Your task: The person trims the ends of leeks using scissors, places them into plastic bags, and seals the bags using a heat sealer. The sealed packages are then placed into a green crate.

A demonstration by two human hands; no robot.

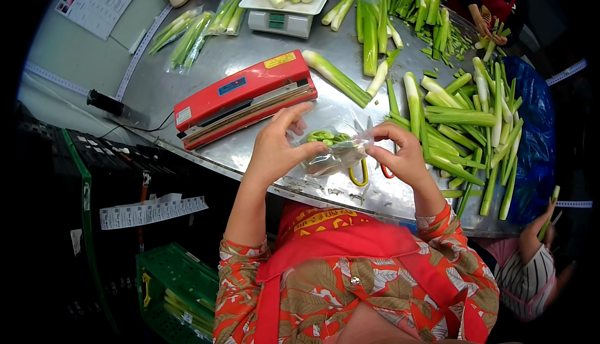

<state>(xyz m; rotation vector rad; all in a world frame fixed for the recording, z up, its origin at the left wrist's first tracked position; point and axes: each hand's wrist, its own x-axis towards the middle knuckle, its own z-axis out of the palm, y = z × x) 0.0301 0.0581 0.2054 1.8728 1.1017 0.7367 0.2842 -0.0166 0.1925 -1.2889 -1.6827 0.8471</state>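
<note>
Between my two hands is a clear plastic bag (323, 163) with green vegetable pieces (330, 138) inside. My left hand (286, 140) has its thumb against the bag's left side, fingers spread toward the sealer. My right hand (396, 149) pinches the bag's right edge between thumb and fingers. A red impulse heat sealer (248, 95) lies just beyond my left hand. Under and beside the bag, a yellow handle loop (358, 175) and a red handle loop (387, 171) show; what they belong to is mostly hidden. A thick leek-like stalk (337, 77) lies beyond the bag.
A white scale (280, 23) holding stalks stands at the back, with bagged stalks (190, 39) to its left. Stalks (461, 119) are heaped on the right beside blue plastic sheeting (532, 142). Co-workers' hands (490, 32) show at the upper right and lower right. A green crate (176, 269) stands lower left.
</note>
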